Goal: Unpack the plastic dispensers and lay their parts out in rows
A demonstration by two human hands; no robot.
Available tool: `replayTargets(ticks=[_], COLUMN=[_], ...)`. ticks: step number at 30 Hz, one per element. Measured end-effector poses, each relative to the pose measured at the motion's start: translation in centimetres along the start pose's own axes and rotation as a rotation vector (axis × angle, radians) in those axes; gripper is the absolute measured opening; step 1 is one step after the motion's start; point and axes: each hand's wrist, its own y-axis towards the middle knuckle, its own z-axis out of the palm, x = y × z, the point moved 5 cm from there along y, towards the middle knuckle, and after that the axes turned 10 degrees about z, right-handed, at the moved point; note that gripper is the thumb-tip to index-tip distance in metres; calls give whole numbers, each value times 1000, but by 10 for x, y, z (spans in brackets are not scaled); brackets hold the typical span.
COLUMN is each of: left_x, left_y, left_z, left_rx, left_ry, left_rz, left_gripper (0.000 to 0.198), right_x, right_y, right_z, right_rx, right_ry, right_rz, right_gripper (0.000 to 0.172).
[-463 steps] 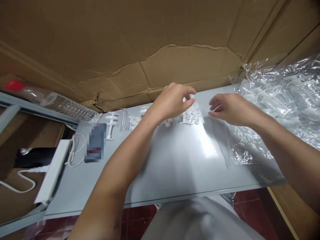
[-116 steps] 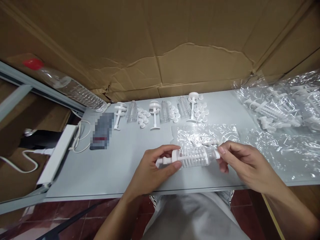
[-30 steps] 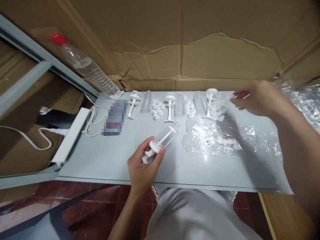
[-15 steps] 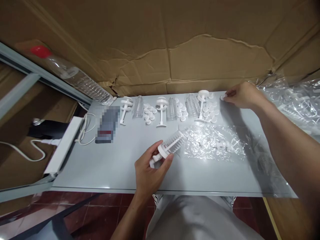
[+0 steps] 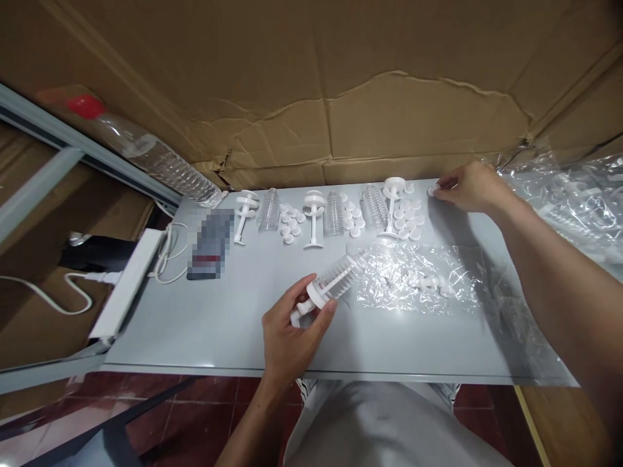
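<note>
My left hand is wrapped round the white end of a clear ribbed plastic tube with a white collar and inner rod. The tube tilts up to the right over the table's middle. At the far right edge, my right hand pinches a small white round piece at the table top. To its left lie loose white round pieces, a white plunger-like part and a clear ribbed tube. Similar sets continue leftward, with another white plunger-like part and more white round pieces.
A clear plastic bag with small white parts lies right of centre. More bagged parts are piled at the right. Leftward are a pixelated dark object, a water bottle, a cable and a white power strip. Cardboard stands behind.
The view has shifted very slightly. Both hands keep their hold and position, the left on the ribbed tube and the right on the small white round piece.
</note>
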Motion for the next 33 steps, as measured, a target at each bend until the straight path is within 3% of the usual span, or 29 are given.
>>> replayTargets(ticks=[4,7,10,13,16,19,25,28,30,33], left_x=[0,-1,-8,-18,-29,-36,-38,-42,-42,-38], left_y=[0,1,3,3,2,1,-3,-2,1,12], left_z=[2,6,12,18,22,24,27,23,18,12], left_rx=[10,43,83,108,122,161,321,329,337,393], left_ry=[-15,-30,-54,-73,-116,-144,-163,-156,-163,-186], left_rz=[13,53,142,233,294,289,106,109,92,19], left_gripper=[39,40,41,40,41,45,42,43,44,45], right_x=[0,2,11,21,23,21,7,-6,-18,-47], right_y=[-24,-71,-132,-184,-209,-216,-225,-231,-233,-224], right_z=[-14,-21,-6,22,44,51,58,62,55,25], right_rx=[-26,-7,192,387,523,596,544,463,384,183], right_ry=[69,246,603,749,993,1228,1346,1385,1383,1345], right_rz=[-2,1,-55,-101,-36,13,69,152,209,265], right_gripper=[38,45,60,47,48,47,34,30,30,28])
